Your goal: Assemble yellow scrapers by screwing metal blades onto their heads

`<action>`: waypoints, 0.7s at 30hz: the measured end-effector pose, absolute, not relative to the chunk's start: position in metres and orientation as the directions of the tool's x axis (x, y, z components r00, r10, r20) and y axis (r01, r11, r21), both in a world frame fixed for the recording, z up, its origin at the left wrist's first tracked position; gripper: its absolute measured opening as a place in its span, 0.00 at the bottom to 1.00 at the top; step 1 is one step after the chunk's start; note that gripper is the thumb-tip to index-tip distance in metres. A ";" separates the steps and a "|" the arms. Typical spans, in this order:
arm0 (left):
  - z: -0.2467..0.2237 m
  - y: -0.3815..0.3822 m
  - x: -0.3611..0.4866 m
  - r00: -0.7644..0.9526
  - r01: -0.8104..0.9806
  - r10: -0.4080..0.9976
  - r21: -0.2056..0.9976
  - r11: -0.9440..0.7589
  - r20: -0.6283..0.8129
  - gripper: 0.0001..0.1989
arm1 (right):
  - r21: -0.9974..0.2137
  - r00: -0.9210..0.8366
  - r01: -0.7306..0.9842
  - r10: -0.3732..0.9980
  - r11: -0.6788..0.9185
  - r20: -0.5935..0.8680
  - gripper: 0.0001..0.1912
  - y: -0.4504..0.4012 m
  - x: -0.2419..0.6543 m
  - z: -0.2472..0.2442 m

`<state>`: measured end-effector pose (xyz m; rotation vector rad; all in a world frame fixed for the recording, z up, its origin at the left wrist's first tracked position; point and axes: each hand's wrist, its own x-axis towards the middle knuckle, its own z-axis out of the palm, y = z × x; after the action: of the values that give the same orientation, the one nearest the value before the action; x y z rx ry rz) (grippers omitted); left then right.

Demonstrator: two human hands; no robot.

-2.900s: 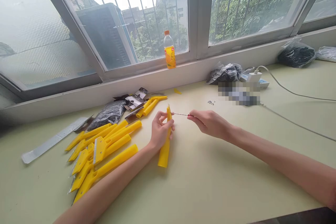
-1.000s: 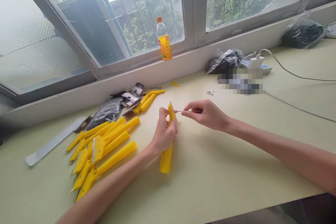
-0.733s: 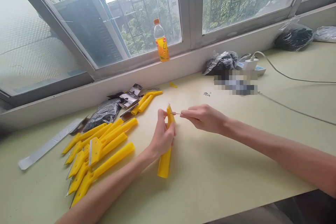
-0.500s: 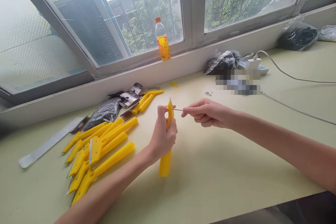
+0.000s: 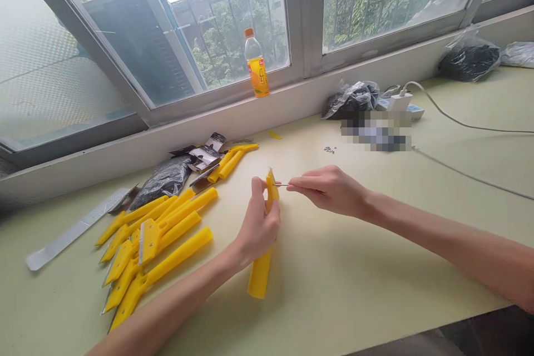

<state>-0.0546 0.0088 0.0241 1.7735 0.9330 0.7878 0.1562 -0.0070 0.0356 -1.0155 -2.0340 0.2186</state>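
Note:
My left hand [image 5: 262, 217] is closed around the head end of a yellow scraper [image 5: 261, 275], whose handle hangs down toward the table. My right hand [image 5: 323, 186] pinches a thin metal rod [image 5: 282, 184], which looks like a hex key or slim screwdriver. The rod's far end meets the scraper head near my left fingers; its tip is hidden. To the left of my left hand lies a pile of yellow scrapers [image 5: 179, 256] with metal blades and small screws in their heads. Several small metal screws [image 5: 330, 149] lie on the table beyond my right hand.
On the pale green table [image 5: 354, 289] are yellow handles [image 5: 231, 164], a black plastic bag [image 5: 162, 181], dark packets [image 5: 208, 153] and a long clear strip [image 5: 77, 231]. An orange drink bottle [image 5: 257, 69] stands on the sill. A white charger [image 5: 399, 102] and cables sit at right.
Both hands have come slightly lower with the scraper, and its handle tilts a little more to the left. My right fingers have shifted round the rod.

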 end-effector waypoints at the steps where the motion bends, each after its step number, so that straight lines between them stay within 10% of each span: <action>1: 0.027 0.007 -0.055 0.482 0.271 0.861 0.907 -0.323 0.162 0.09 | -0.608 -0.256 0.504 0.778 0.613 0.573 0.19 -0.009 0.154 0.038; 4: 0.038 0.003 -0.053 0.455 0.345 0.819 0.779 -0.524 0.350 0.12 | -0.943 -0.179 0.207 0.958 0.260 0.225 0.21 -0.012 0.154 0.052; 7: 0.043 0.001 -0.051 0.496 0.404 0.777 0.689 -0.601 0.387 0.13 | -0.989 -0.327 0.128 0.939 -0.068 -0.107 0.25 -0.011 0.165 0.065; 9: 0.041 0.000 -0.050 0.507 0.419 0.791 0.704 -0.574 0.344 0.13 | -0.975 -0.295 0.222 0.952 -0.017 -0.084 0.25 -0.010 0.169 0.068; 11: 0.035 0.000 -0.050 0.503 0.400 0.825 0.778 -0.485 0.256 0.13 | -0.873 -0.201 0.423 0.964 0.244 0.172 0.23 -0.010 0.170 0.063; 14: 0.026 0.004 -0.052 0.501 0.357 0.858 0.877 -0.321 0.110 0.11 | -0.323 -0.376 0.722 0.740 0.611 0.557 0.20 -0.010 0.166 0.050; 17: 0.021 0.010 -0.053 0.491 0.316 0.870 0.922 -0.226 0.044 0.09 | 0.126 -0.608 0.734 0.564 0.667 0.558 0.16 -0.007 0.162 0.038; 21: 0.018 0.013 -0.053 0.482 0.281 0.876 0.941 -0.189 0.032 0.08 | -0.084 -0.543 0.717 0.630 0.692 0.556 0.16 -0.006 0.157 0.035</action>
<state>-0.0533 0.0128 0.0179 1.7215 0.9923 0.7389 0.1571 -0.0062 0.0350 -1.0296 -2.3417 -0.2055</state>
